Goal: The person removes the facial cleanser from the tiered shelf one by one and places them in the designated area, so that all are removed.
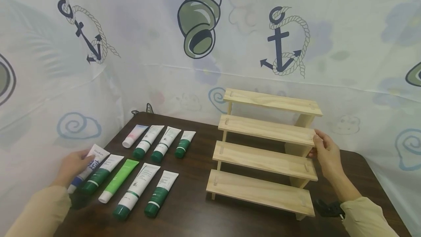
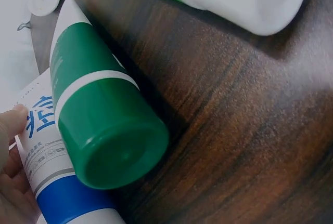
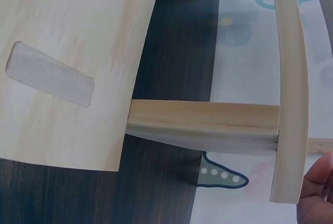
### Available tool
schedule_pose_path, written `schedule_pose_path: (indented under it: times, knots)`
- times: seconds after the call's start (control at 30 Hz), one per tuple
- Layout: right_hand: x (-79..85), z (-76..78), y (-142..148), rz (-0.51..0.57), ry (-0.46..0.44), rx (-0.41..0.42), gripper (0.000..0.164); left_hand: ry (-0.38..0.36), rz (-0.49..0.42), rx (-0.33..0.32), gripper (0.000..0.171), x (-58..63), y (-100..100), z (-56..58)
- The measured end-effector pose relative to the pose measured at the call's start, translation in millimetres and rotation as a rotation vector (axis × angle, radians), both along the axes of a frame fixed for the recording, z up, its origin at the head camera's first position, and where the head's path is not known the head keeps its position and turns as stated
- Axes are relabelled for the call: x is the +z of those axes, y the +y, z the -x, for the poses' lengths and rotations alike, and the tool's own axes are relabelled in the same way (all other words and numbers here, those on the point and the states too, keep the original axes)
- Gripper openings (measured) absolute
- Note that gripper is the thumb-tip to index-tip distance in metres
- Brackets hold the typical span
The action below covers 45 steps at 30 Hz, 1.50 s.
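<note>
My left hand (image 1: 71, 166) grips a white tube (image 1: 86, 173) with blue lettering and a blue band, at the left end of the front row. In the left wrist view, the thumb lies on the printed face of this white-and-blue tube (image 2: 49, 148). Right against it lies a green-and-white tube (image 2: 99, 104), cap toward the camera. On the right, my right hand (image 1: 329, 156) holds the end of the second board from the top of a stepped wooden display rack (image 1: 268, 130). The right wrist view shows only part of that hand (image 3: 317, 190), at a board's edge.
A bright green tube (image 1: 120, 179) and more green-and-white tubes (image 1: 139, 187) lie in the front row. Behind them is another row with a pink-and-white tube (image 1: 135, 135). A black object (image 1: 329, 209) lies by the right sleeve. Printed cloth (image 1: 148, 39) hangs behind the dark table (image 1: 194, 215).
</note>
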State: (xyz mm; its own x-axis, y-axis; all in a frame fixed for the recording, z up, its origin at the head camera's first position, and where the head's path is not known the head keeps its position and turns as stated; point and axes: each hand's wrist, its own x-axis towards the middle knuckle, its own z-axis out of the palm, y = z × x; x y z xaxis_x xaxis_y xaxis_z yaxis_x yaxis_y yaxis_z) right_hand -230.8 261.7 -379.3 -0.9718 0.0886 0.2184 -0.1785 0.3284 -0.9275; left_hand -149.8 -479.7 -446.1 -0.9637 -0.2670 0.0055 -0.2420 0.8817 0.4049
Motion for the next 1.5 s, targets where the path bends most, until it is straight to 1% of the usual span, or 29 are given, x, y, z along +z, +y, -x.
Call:
schedule_pose_path:
  times: [0.13,0.23,0.33,0.53,0.77,0.93,1.1,1.33,1.43,1.5]
  knots:
    - [-0.1,0.1,0.2,0.013,0.003,0.005,0.061,0.001,0.014,-0.001,0.054,-2.0,-0.4,0.5]
    - [-0.4,0.0,0.1,0.032,0.005,0.010,0.061,0.024,0.034,-0.014,0.051,-4.3,-0.3,0.2]
    - [-0.6,-0.1,0.2,0.040,0.010,0.010,0.061,0.067,0.059,-0.017,0.049,-6.9,0.7,0.0]
    - [-0.6,-0.2,0.9,0.046,0.005,0.014,0.061,0.132,0.069,0.011,0.045,-11.9,4.9,-1.0]
    - [0.2,0.9,0.6,0.020,-0.003,0.000,0.061,0.223,0.110,0.006,0.041,-15.8,7.0,-2.4]
    - [0.5,1.6,1.4,0.027,-0.010,0.005,0.061,0.242,0.134,0.008,0.038,-15.0,8.9,-2.8]
    - [0.9,1.3,2.3,0.014,-0.009,0.006,0.061,0.265,0.139,0.011,0.035,-14.2,11.5,-3.6]
    - [1.9,-0.2,2.8,0.017,-0.011,0.006,0.061,0.342,0.164,0.007,0.027,-12.1,17.2,-5.1]
    - [2.5,-0.1,2.2,0.007,-0.013,0.004,0.061,0.331,0.174,0.007,0.024,-10.2,18.4,-6.3]
    - [3.0,0.5,1.2,0.007,-0.021,0.008,0.061,0.310,0.179,0.010,0.023,-8.8,18.6,-7.6]
